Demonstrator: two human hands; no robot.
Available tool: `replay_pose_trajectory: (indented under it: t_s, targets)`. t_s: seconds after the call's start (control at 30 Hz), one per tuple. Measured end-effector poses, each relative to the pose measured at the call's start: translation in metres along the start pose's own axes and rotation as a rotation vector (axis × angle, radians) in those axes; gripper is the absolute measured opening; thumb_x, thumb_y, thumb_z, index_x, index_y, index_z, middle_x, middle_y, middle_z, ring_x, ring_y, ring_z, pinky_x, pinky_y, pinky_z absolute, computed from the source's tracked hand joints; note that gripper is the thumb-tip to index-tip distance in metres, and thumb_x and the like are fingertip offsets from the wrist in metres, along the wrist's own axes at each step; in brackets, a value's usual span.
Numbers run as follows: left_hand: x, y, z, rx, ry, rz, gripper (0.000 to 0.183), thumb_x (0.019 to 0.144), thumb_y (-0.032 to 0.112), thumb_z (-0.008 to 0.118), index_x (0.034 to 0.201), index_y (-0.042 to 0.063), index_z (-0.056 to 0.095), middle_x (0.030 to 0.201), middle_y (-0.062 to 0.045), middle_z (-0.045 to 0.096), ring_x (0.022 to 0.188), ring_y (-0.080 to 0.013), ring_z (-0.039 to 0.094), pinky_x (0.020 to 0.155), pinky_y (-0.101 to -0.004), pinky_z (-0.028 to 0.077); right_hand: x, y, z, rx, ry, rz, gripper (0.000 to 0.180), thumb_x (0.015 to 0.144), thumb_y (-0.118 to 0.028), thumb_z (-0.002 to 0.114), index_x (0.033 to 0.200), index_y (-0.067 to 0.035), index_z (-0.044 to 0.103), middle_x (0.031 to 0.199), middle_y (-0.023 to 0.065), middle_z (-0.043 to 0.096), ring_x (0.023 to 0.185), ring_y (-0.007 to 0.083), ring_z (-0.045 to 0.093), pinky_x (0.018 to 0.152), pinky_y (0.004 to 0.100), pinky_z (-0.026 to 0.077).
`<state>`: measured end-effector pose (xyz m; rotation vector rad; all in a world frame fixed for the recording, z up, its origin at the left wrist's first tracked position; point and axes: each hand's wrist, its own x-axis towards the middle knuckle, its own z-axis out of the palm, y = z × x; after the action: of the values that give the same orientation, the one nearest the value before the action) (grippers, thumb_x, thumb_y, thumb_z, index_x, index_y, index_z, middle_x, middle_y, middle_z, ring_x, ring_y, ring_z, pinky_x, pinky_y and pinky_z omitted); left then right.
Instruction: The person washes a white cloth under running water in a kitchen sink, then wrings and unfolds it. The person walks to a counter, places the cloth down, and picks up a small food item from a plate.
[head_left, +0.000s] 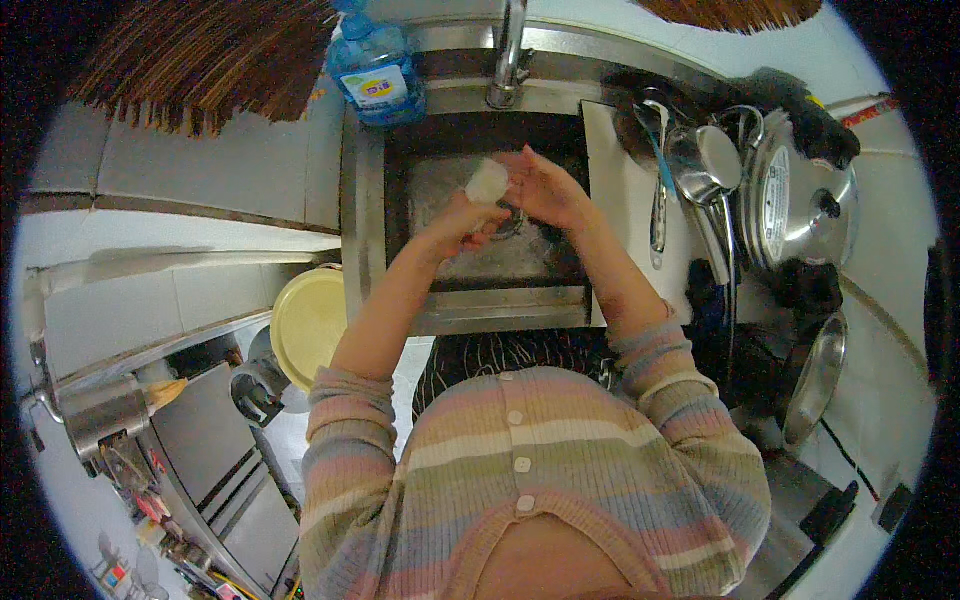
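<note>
Over the steel sink basin (450, 264), my left hand (466, 223) is closed around the lower end of a small pale, whitish thing (487, 181). Blur hides exactly what it is; its visible end looks rounded and smooth. My right hand (551, 191) is just to the right, fingers bent towards the pale thing. Whether those fingers touch it cannot be made out. Below both hands, the drain (511, 223) shows in the basin floor. The faucet (510, 67) rises from the sink's back rim, beyond my hands.
A blue dish-soap bottle (379, 79) stands at the back left corner. On the right lie a slotted-looking utensil (658, 217), a steel saucepan (705, 161) and a large pot lid (795, 199). A yellow round lid (309, 326) sits left, below counter level. Brown broom bristles (202, 67) hang upper left.
</note>
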<state>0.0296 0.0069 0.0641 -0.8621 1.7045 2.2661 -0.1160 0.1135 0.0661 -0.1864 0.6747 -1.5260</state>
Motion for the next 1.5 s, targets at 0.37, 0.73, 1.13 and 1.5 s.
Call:
replay_pose_trajectory:
  t_s: [0.37, 0.73, 1.13, 1.5]
  targets:
    - [-0.024, 0.016, 0.025, -1.097, -0.641, -0.278, 0.011, 0.081, 0.018, 0.048, 0.075, 0.011, 0.043, 0.054, 0.003, 0.037, 0.035, -0.0052, 0.03, 0.031, -0.0195, 0.022, 0.018, -0.01, 0.064, -0.038, -0.296, -0.001, 0.033, 0.085, -0.026, 0.05, 0.107, -0.002, 0.048, 0.05, -0.0022, 0.035, 0.044, 0.0094, 0.036, 0.046, 0.024, 0.037]
    - [0.05, -0.056, 0.002, 1.189, 0.452, 0.512, 0.036, 0.075, 0.016, 0.052, 0.108, 0.005, 0.046, 0.07, -0.018, 0.059, 0.058, -0.0307, 0.058, 0.047, -0.0398, 0.043, 0.073, 0.065, -0.01, -0.055, 0.766, -0.406, 0.019, 0.083, -0.022, 0.051, 0.091, -0.005, 0.055, 0.065, 0.0034, 0.049, 0.054, 0.015, 0.044, 0.047, 0.0297, 0.039]
    - [0.014, -0.018, -0.008, 0.783, 0.331, 0.252, 0.017, 0.078, 0.019, 0.05, 0.092, 0.01, 0.051, 0.061, -0.008, 0.056, 0.053, -0.0223, 0.054, 0.045, -0.0335, 0.041, 0.061, 0.05, -0.033, 0.279, 0.303, -0.047, 0.044, 0.08, -0.038, 0.051, 0.113, -0.008, 0.047, 0.111, 0.012, 0.051, 0.102, 0.0275, 0.048, 0.086, 0.0436, 0.038]
    - [-0.046, 0.033, 0.047, -1.207, -0.907, -0.281, 0.013, 0.079, 0.025, 0.05, 0.074, 0.015, 0.042, 0.042, 0.007, 0.026, 0.033, -0.0045, 0.025, 0.029, -0.0213, 0.019, 0.008, 0.003, 0.059, 0.078, -0.579, -0.262, 0.06, 0.078, -0.041, 0.055, 0.123, -0.006, 0.036, 0.067, 0.0047, 0.056, 0.061, 0.018, 0.054, 0.059, 0.0343, 0.047]
